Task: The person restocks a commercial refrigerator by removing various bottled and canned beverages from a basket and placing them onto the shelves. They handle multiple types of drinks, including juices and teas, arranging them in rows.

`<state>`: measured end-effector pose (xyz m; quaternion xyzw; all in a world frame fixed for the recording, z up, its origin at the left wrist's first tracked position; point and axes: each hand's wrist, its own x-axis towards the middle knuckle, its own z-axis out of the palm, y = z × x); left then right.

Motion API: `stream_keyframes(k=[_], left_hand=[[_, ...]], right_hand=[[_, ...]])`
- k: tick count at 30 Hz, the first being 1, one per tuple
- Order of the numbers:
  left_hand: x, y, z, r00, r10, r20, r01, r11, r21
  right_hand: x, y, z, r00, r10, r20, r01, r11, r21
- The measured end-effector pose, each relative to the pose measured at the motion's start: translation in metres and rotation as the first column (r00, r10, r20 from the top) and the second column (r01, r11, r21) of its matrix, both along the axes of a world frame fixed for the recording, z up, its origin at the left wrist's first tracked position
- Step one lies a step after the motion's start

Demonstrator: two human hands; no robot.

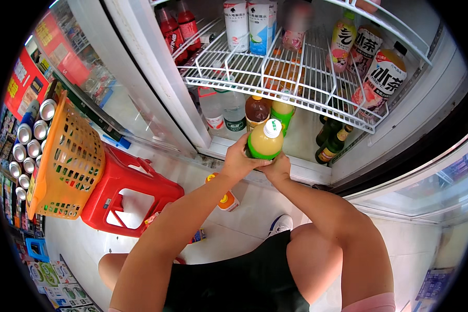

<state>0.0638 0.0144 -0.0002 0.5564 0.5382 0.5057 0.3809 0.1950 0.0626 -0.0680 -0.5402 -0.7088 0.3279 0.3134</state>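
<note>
Both my hands are around a large plastic bottle of pale yellow drink (264,143) with a white cap and green label, tilted at the front of an open fridge. My left hand (237,158) grips its left side, and my right hand (279,168) supports it low on the right. Just behind it, on the fridge floor, stand a similar green-labelled bottle (281,113) and a bottle of brown drink (256,109). Large clear water bottles (234,109) are further left. Green glass bottles (329,146) stand by the right wall.
Above my hands is a white wire shelf (280,91) with cartons (236,27) and tea bottles (382,76). On my left, a red plastic stool (163,191) lies beside an orange basket (72,163) and several cans (33,148). Orange-drink bottles (228,201) are on the tiled floor.
</note>
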Motion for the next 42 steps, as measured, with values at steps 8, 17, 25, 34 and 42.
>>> stream_keyframes(k=[8, 17, 25, 34, 42], left_hand=[[0.020, 0.039, -0.046, 0.996, 0.052, -0.076, -0.066, 0.981, -0.182], [0.019, 0.054, -0.068, 0.993, -0.101, 0.053, 0.113, 0.929, -0.353], [0.002, 0.067, -0.079, 0.988, -0.139, 0.068, 0.154, 0.923, -0.354], [-0.005, 0.074, -0.090, 0.986, -0.165, 0.016, 0.162, 0.935, -0.316], [-0.019, 0.043, -0.080, 0.990, -0.042, 0.136, 0.097, 0.897, -0.431]], right_hand=[[0.017, 0.047, -0.020, 0.980, -0.190, 0.061, 0.192, 0.981, -0.023], [0.015, 0.089, -0.040, 0.962, -0.235, 0.139, 0.244, 0.968, -0.052], [0.007, 0.113, -0.072, 0.967, -0.245, 0.071, 0.251, 0.965, -0.076], [0.008, 0.132, -0.093, 0.971, -0.230, 0.066, 0.236, 0.965, -0.114], [-0.012, 0.089, -0.103, 0.940, -0.334, 0.066, 0.341, 0.926, -0.162]])
